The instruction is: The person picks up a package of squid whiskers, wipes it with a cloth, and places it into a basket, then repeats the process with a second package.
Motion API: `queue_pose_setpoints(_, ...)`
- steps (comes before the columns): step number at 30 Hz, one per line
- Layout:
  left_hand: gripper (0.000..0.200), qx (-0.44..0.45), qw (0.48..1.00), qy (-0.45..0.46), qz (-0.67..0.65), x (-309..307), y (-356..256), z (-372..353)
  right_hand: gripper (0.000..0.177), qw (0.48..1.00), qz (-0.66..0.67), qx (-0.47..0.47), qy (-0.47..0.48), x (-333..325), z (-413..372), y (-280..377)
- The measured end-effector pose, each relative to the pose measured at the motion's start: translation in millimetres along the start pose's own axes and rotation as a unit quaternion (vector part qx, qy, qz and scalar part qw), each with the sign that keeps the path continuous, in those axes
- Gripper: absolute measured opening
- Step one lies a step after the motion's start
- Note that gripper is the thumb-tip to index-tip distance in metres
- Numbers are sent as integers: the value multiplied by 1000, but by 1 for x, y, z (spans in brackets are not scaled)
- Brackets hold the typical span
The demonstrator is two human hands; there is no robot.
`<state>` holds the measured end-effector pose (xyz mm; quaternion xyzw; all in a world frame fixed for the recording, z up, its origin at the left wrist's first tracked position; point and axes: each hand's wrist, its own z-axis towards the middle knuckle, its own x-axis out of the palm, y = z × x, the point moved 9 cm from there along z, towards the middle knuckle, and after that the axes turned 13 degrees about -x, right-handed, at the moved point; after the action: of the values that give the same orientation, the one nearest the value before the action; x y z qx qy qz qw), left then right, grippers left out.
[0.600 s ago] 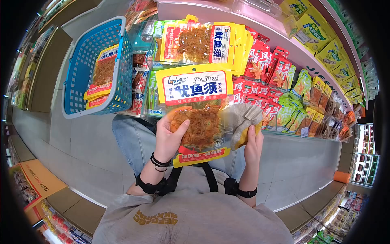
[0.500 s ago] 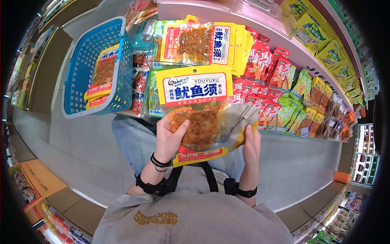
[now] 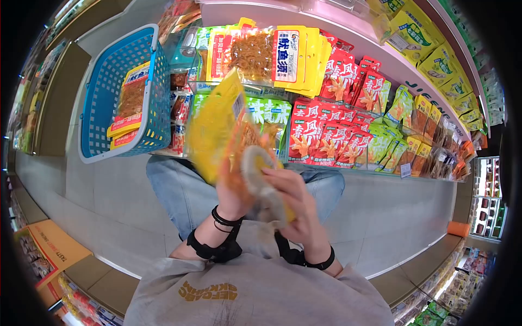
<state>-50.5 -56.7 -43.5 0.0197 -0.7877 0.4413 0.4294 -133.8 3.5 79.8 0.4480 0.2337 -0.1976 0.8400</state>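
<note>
A yellow snack bag (image 3: 213, 133), blurred by motion, is tilted in front of my body, with its yellow side facing left. My left hand (image 3: 236, 190) grips its lower middle part. On the right side of the bag, my right hand (image 3: 293, 198) holds a grey and yellow folded piece, smeared by motion. Whether that piece is joined to the bag cannot be made out. Behind the hands, similar yellow-edged bags (image 3: 253, 54) stand in a row on the shelf.
On the left, a blue basket (image 3: 153, 108) holds yellow-edged bags (image 3: 132, 100). Red packets (image 3: 329, 133) and green packets (image 3: 380, 146) fill the shelf to the right. A price tag (image 3: 405, 170) hangs at its front edge. An orange box (image 3: 54, 247) is at lower left.
The bag has turned from facing me flat to tilted on edge. My right hand has moved left, closer to my left hand. The basket and shelf appear slightly farther left in view.
</note>
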Motion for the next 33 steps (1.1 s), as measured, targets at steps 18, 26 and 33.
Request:
queue_pose_setpoints(18, 64, -189, 931, 51, -308, 35, 4, -12, 31, 865, 4, 241, -439, -89, -101, -122)
queue_pose_setpoints(26, 62, 95, 994, -40, -20, -13, 27, -12, 43, 991, 46, -105, -62, 14, 1, -2)
queue_pose_setpoints(33, 65, 231, 944, -2, -234, -41, 60, -27, 54, 989, -57, -83, 110, 71, 14, 17)
